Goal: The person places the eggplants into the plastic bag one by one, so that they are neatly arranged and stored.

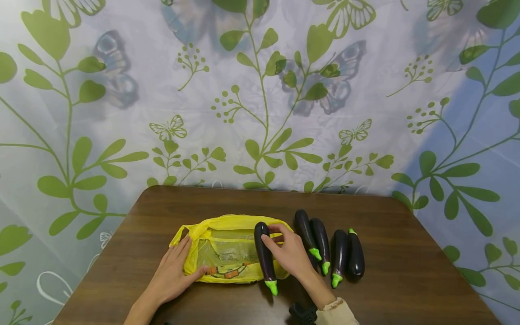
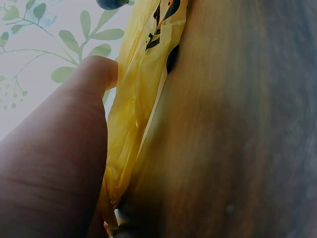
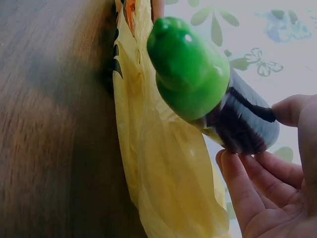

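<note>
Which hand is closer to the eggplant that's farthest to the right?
The right hand: it is left of the rightmost eggplant, with other eggplants between, holding another eggplant by the yellow bag. The left hand is farther left, touching the bag's left side.

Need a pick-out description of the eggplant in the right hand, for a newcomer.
On the brown table, find the open yellow bag. Over its right end, the right hand holds a dark eggplant, its green cap toward the person. Unlike the other eggplants, which lie right of the bag, this one is held.
</note>
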A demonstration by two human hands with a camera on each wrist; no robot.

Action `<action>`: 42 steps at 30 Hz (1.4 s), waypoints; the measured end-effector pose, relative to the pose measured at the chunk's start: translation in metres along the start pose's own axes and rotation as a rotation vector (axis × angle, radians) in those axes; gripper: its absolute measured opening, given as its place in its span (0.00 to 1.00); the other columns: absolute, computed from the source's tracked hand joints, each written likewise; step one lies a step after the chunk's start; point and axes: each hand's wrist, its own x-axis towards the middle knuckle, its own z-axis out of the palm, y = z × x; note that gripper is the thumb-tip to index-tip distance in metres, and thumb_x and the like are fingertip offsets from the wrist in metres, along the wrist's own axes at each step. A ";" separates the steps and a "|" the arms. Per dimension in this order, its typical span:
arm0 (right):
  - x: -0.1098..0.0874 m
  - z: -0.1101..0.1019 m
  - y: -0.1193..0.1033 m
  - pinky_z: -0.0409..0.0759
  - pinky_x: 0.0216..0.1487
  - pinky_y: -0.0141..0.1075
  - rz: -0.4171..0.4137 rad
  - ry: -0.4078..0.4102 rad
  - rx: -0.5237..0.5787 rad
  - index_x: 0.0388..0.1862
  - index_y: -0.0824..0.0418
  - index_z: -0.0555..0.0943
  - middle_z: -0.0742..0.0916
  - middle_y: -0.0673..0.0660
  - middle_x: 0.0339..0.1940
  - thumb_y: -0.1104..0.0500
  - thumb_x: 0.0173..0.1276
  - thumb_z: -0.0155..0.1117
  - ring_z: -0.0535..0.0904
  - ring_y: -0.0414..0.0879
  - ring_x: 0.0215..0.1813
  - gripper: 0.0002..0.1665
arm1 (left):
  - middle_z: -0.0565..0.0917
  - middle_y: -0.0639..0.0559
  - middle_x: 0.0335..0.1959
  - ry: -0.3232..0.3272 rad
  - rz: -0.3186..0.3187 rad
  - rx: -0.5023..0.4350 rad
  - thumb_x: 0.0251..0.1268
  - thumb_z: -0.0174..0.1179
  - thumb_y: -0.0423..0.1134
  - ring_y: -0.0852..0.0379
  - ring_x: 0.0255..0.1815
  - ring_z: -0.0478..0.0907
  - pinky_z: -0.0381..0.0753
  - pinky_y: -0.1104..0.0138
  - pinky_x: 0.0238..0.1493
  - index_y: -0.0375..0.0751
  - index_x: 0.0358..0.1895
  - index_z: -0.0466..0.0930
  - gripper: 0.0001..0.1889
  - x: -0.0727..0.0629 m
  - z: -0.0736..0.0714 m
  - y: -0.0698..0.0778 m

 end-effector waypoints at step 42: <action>0.019 0.042 -0.028 0.88 0.44 0.37 -0.021 -0.069 0.019 0.61 0.54 0.80 0.88 0.53 0.52 0.39 0.73 0.65 0.86 0.45 0.47 0.27 | 0.60 0.34 0.81 0.005 0.006 0.018 0.70 0.58 0.68 0.32 0.81 0.55 0.49 0.35 0.79 0.30 0.80 0.56 0.51 0.000 0.000 0.000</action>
